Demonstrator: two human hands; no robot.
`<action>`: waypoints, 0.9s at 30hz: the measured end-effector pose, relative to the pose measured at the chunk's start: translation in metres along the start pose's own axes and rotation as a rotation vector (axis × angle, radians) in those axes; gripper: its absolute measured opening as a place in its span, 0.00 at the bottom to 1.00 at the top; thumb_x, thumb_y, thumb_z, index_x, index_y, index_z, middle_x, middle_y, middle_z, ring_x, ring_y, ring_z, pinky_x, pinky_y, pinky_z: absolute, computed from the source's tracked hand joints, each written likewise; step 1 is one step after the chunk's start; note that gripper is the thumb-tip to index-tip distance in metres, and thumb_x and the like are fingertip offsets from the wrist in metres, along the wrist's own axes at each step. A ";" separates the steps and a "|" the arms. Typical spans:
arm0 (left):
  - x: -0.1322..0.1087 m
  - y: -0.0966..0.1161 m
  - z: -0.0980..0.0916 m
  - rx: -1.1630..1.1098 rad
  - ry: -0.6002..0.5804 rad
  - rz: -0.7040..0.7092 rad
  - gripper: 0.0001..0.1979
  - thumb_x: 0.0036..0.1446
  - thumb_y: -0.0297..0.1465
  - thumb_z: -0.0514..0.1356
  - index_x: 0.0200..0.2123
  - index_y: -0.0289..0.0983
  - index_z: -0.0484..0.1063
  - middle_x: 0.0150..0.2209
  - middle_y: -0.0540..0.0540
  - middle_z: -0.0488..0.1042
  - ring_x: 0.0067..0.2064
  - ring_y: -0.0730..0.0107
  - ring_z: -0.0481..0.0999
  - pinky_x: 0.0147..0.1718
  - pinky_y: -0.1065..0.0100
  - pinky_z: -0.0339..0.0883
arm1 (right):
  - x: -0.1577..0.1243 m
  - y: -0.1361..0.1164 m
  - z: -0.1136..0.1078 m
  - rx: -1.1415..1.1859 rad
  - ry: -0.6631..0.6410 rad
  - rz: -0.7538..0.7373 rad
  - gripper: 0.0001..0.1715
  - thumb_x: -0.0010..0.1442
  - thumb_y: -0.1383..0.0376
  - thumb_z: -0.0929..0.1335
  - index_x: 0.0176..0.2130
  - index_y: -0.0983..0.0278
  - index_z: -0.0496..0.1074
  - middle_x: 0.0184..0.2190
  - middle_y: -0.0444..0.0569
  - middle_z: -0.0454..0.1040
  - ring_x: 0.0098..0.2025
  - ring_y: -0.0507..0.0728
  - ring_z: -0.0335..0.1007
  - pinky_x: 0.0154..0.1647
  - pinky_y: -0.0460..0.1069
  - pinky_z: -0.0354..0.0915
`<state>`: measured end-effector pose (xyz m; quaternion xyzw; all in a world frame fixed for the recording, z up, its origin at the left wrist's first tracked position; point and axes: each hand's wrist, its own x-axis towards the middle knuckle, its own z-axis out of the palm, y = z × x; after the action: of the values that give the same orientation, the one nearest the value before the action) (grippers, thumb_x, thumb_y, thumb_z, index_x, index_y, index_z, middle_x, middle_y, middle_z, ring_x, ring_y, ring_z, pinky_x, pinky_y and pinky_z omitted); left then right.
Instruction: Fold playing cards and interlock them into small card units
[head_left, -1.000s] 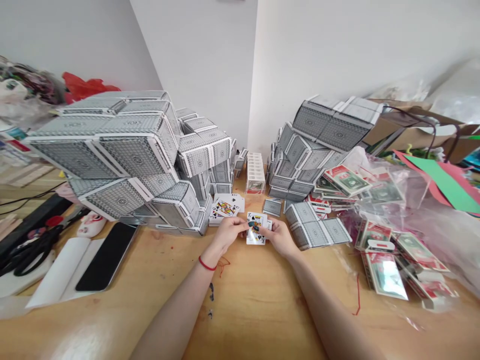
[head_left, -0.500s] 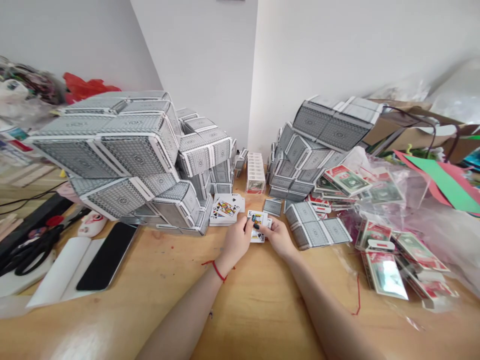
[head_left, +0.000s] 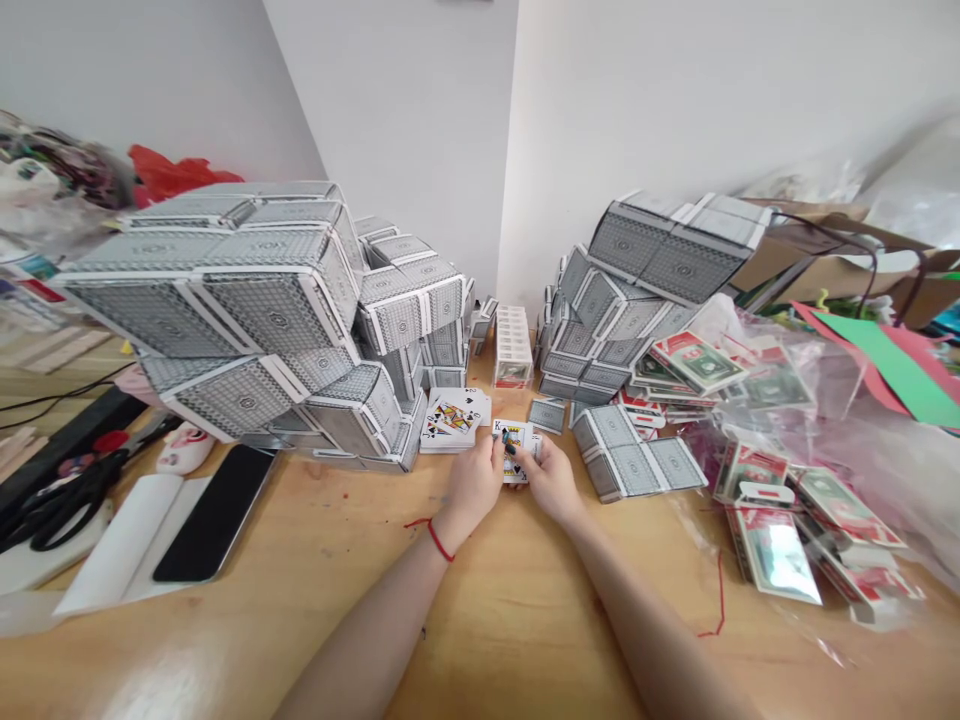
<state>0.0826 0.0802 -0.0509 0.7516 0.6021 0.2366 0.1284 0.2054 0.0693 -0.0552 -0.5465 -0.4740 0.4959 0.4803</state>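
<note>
Both hands meet at the middle of a wooden table point(head_left: 495, 610) over a face-up king playing card point(head_left: 514, 437). My left hand point(head_left: 475, 482), with a red string on its wrist, pinches the card's left side. My right hand point(head_left: 551, 477) grips its right side with the fingers curled. A small pile of face-up cards point(head_left: 453, 418) lies just left of the hands. A folded block of grey-backed cards point(head_left: 634, 462) lies to the right, close to my right hand.
Large stacked structures of grey card blocks stand at the left point(head_left: 240, 300) and back right point(head_left: 637, 270). A black phone point(head_left: 214, 515) and scissors point(head_left: 52, 505) lie at the left. Red-and-green card packs point(head_left: 780, 520) in plastic spread at the right.
Both hands have slid a little away from me with the king card. The left hand has turned so its back faces up and covers more of the card.
</note>
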 end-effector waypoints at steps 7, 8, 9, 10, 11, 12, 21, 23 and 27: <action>0.006 -0.006 -0.003 -0.119 0.020 -0.040 0.22 0.58 0.38 0.43 0.18 0.35 0.65 0.16 0.45 0.68 0.17 0.75 0.63 0.19 0.71 0.45 | 0.003 -0.004 -0.007 0.184 -0.154 0.038 0.18 0.52 0.54 0.63 0.36 0.64 0.67 0.24 0.47 0.72 0.21 0.54 0.67 0.18 0.48 0.64; 0.007 -0.007 -0.003 -0.141 0.033 -0.045 0.22 0.58 0.37 0.44 0.17 0.35 0.65 0.16 0.46 0.67 0.17 0.75 0.62 0.19 0.71 0.44 | 0.003 -0.004 -0.009 0.207 -0.162 0.046 0.18 0.51 0.55 0.63 0.36 0.65 0.68 0.25 0.48 0.72 0.23 0.55 0.67 0.19 0.48 0.64; 0.007 -0.008 -0.003 -0.156 0.043 -0.050 0.22 0.58 0.37 0.44 0.16 0.35 0.64 0.15 0.46 0.67 0.17 0.76 0.61 0.19 0.71 0.44 | 0.004 -0.005 -0.009 0.218 -0.167 0.051 0.18 0.51 0.55 0.63 0.37 0.65 0.69 0.25 0.48 0.72 0.25 0.56 0.68 0.20 0.48 0.64; 0.008 -0.009 -0.003 -0.168 0.050 -0.053 0.22 0.58 0.37 0.45 0.16 0.35 0.64 0.15 0.46 0.67 0.17 0.76 0.60 0.19 0.70 0.44 | 0.004 -0.006 -0.010 0.219 -0.175 0.050 0.19 0.50 0.55 0.64 0.38 0.65 0.69 0.26 0.48 0.73 0.26 0.56 0.68 0.21 0.48 0.65; 0.008 -0.009 -0.003 -0.177 0.056 -0.055 0.22 0.57 0.37 0.45 0.16 0.35 0.64 0.15 0.46 0.67 0.17 0.76 0.60 0.19 0.70 0.43 | 0.004 -0.006 -0.010 0.212 -0.187 0.042 0.19 0.50 0.55 0.64 0.39 0.64 0.69 0.26 0.48 0.73 0.26 0.56 0.68 0.22 0.48 0.65; 0.008 -0.010 -0.003 -0.184 0.059 -0.054 0.22 0.57 0.37 0.45 0.16 0.35 0.64 0.15 0.46 0.67 0.17 0.76 0.60 0.19 0.70 0.44 | 0.004 -0.006 -0.009 0.197 -0.198 0.028 0.20 0.50 0.55 0.64 0.40 0.64 0.68 0.27 0.48 0.73 0.27 0.56 0.68 0.22 0.48 0.64; 0.005 -0.010 0.001 -0.172 0.058 0.005 0.22 0.58 0.37 0.45 0.17 0.35 0.65 0.15 0.46 0.65 0.17 0.76 0.59 0.20 0.70 0.43 | -0.010 0.001 0.004 -0.755 0.217 -0.326 0.13 0.55 0.63 0.58 0.24 0.65 0.65 0.15 0.45 0.64 0.17 0.51 0.57 0.20 0.46 0.52; 0.005 -0.010 0.001 -0.175 0.053 0.025 0.22 0.57 0.37 0.45 0.16 0.35 0.64 0.15 0.46 0.65 0.16 0.77 0.58 0.20 0.70 0.43 | -0.013 0.003 0.008 -0.934 0.292 -0.396 0.13 0.54 0.66 0.58 0.22 0.65 0.64 0.14 0.46 0.63 0.17 0.51 0.57 0.20 0.46 0.50; 0.006 -0.010 0.000 -0.179 0.051 0.019 0.21 0.57 0.37 0.44 0.16 0.35 0.64 0.15 0.47 0.65 0.16 0.77 0.57 0.20 0.70 0.42 | -0.013 0.002 0.007 -0.845 0.292 -0.373 0.14 0.55 0.64 0.58 0.21 0.64 0.63 0.14 0.45 0.63 0.16 0.50 0.55 0.19 0.45 0.49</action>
<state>0.0753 0.0880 -0.0546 0.7367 0.5743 0.3098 0.1776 0.1975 0.0569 -0.0564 -0.6633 -0.6514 0.0837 0.3587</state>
